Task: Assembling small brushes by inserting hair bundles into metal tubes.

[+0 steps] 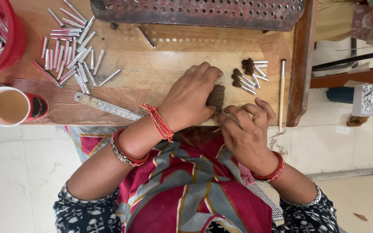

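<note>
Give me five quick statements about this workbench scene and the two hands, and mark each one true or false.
1. The left hand presses down on a tuft of brown hair. True.
2. The right hand holds the metal ruler. False: the ruler lies on the wooden bench, left of both hands; the right hand's fingers are at the tuft.
3. Loose metal tubes lie scattered on the bench. True.
4. The cup is empty. False: it holds a light brown drink.
5. Finished brush heads lie beyond the right hand, beside a thin brush. True.
</note>
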